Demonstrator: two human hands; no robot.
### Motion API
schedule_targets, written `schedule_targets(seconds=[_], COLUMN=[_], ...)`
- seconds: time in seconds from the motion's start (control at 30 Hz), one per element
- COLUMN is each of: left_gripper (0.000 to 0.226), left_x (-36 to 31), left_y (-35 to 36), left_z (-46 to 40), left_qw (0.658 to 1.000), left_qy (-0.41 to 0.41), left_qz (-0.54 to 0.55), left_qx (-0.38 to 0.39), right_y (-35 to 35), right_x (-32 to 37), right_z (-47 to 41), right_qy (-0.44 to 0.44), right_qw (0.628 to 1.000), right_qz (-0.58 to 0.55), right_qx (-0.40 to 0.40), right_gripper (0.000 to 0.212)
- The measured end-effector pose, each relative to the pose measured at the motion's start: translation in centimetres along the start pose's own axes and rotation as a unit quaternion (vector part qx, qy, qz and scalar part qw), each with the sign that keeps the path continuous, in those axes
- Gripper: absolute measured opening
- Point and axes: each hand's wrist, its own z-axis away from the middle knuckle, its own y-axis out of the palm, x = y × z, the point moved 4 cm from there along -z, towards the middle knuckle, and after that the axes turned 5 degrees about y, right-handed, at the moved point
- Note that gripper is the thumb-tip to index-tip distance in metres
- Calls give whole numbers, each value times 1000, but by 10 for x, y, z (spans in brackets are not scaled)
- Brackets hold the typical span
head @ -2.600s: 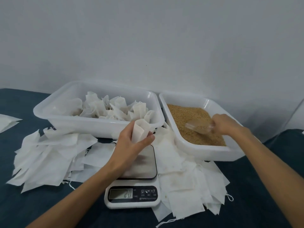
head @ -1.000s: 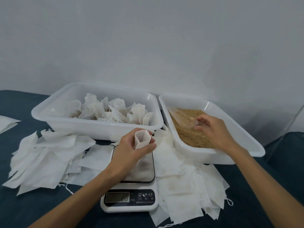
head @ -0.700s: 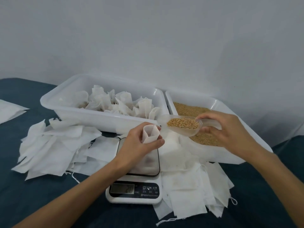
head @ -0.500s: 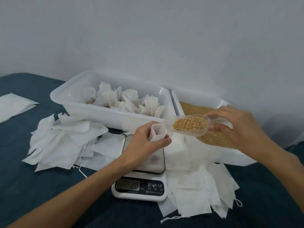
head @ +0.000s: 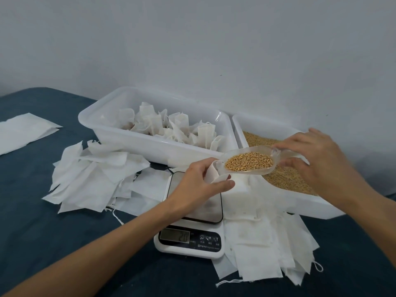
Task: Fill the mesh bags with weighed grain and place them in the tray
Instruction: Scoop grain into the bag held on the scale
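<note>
Scoop (head: 248, 160) reached bag (head: 215, 175) (two trays)

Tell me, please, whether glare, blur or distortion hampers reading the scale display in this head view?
Head view: light is soft and even; the scale display is dim, its digits faint but roughly legible; mild softness overall, the scoop sharp enough to show grains; wide-angle stretch bends the forearms at the edges.
</note>
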Motion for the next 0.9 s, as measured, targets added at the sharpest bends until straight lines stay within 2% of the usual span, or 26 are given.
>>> schedule_targets(seconds=[0.3,0.5,0.9], left_gripper=[28,29,25], left_x=[2,2,5], left_y=[1,1,0], left_z=[1,1,-1], left_qw=[1000,1000,1000], left_qy=[-13,-11,-20], left_qz=[21,21,9], left_qx=[8,11,6], right_y=[-4,-6,-4], right_x=[4,8,7], right_z=[1,2,3], right_qy=[-10,-15,-25], right_qw=[999,999,998], right_qz=[25,23,35], right_qx=[-21,-32,-46], right_gripper=[40,34,36])
